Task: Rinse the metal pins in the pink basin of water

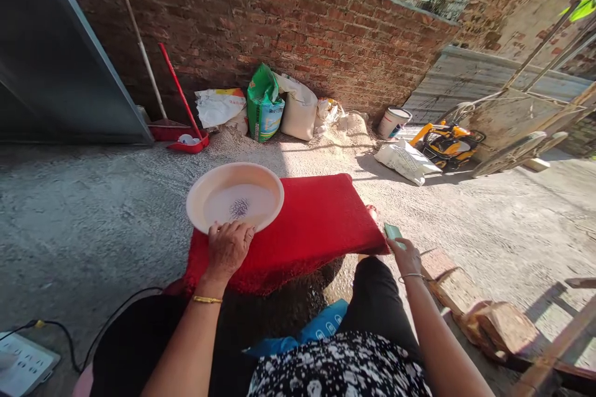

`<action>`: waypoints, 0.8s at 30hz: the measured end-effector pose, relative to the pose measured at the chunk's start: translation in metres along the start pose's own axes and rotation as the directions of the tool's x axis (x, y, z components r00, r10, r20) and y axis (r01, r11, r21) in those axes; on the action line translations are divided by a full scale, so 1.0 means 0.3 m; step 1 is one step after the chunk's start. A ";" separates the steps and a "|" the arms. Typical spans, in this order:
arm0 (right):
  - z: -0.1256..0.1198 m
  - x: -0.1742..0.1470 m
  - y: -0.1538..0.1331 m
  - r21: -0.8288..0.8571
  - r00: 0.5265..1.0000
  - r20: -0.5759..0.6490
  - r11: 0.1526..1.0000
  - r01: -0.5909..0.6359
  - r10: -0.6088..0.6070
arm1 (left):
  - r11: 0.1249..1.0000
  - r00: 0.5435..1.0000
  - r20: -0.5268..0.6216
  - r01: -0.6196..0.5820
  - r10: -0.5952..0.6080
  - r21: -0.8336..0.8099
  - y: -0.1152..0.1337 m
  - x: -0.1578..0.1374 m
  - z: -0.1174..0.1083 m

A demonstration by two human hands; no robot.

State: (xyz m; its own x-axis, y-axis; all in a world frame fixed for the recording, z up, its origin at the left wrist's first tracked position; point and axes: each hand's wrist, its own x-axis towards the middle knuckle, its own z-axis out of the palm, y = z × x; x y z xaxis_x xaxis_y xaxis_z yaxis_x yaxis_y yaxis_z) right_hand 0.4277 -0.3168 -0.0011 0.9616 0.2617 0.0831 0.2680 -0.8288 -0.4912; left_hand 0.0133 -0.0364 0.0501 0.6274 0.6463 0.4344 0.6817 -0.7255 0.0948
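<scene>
A pale pink plastic basin [200, 189] rests on the left part of a red cloth-like cover [321, 211], with shallow cloudy liquid and a cluster of small dark specks inside. My left hand [230, 252] grips the basin's near rim, fingers curled over the edge. Beyond the cover's right end, my right hand [406, 256] is closed around a flat, pale green rectangular piece [392, 231]; its exact kind is unclear. The cover drapes over a low support in front of my knees, and what lies beneath is mostly hidden.
Along the brick wall [223, 18] stand a red dustpan [190, 146], several sacks, including a green one [264, 105], and a white bucket [394, 121]. A yellow toy excavator [449, 142] is at right. Wood blocks [505, 325] lie near my right arm; a power strip [28, 360] lies lower left.
</scene>
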 end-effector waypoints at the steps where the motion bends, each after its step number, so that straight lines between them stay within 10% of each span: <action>1: 0.015 -0.029 -0.026 0.030 1.000 0.018 0.999 0.025 -0.026 | 1.000 1.000 -0.008 -0.001 0.001 0.004 -0.001 -0.001 0.002; 5: 0.121 -0.222 -0.238 0.153 0.913 0.115 0.915 0.374 -0.392 | 1.000 1.000 -0.023 -0.002 0.002 0.008 -0.004 -0.002 0.011; 10: 0.231 -0.495 -0.516 0.210 0.457 0.275 0.517 0.830 -0.846 | 1.000 0.999 -0.045 -0.005 0.005 0.001 -0.001 0.001 0.010; 13: 0.254 -0.550 -0.599 0.198 0.324 0.327 0.400 0.895 -0.888 | 1.000 0.999 -0.039 0.005 -0.005 -0.002 0.003 0.004 0.003; 17: 0.247 -0.432 -0.591 0.099 0.432 0.328 0.486 0.868 -0.840 | 1.000 1.000 -0.029 0.003 -0.003 -0.005 0.005 0.005 -0.001; 24: 0.110 -0.019 -0.269 -0.149 0.937 0.135 0.929 0.340 -0.321 | 1.000 1.000 -0.025 -0.007 0.007 0.002 0.002 0.001 0.002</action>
State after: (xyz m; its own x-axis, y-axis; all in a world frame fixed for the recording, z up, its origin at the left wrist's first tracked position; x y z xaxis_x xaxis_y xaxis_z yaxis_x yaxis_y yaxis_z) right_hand 0.3986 -0.2351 0.0095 0.8070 0.5784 0.1189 0.5846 -0.7543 -0.2986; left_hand 0.0143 -0.0364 0.0497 0.6225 0.6353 0.4570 0.6783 -0.7293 0.0898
